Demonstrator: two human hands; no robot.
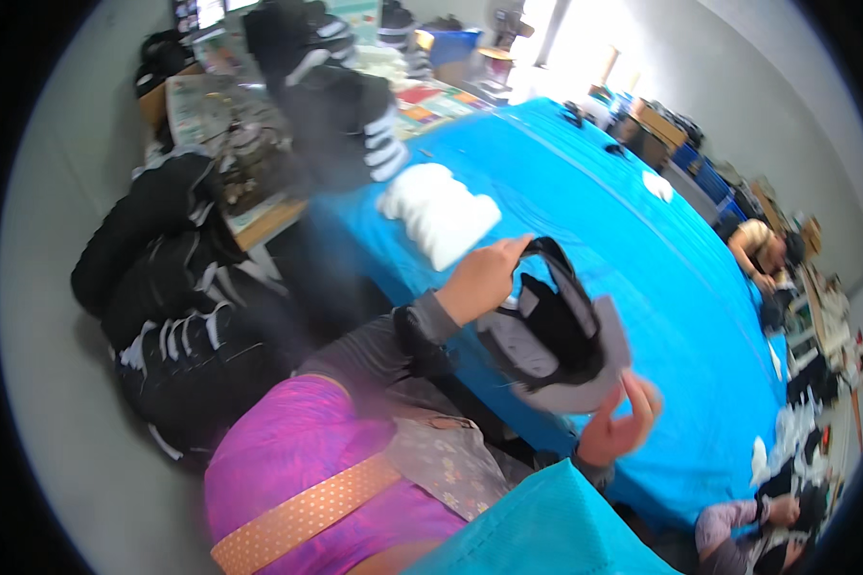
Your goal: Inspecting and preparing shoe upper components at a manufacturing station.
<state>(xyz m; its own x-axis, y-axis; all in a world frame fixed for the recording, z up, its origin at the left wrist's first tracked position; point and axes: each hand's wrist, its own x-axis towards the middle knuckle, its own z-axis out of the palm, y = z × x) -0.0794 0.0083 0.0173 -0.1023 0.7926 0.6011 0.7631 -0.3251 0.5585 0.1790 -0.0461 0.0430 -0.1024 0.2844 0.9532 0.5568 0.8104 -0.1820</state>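
Note:
A dark cap with a grey brim hangs in front of me, above the near edge of the blue-covered table. Its hollow inside faces up toward me. My left hand pinches the cap's band on its far left side. At the near right, my right hand has its thumb and fingers at the brim's edge, and the fingers are slightly blurred. Past my left hand, a pile of white curved pieces lies on the blue cover.
Tall stacks of black caps stand at the table's far left. Large full black bags crowd the floor to my left. Two people work along the right side, one farther off and one nearer. Boxes line the far wall.

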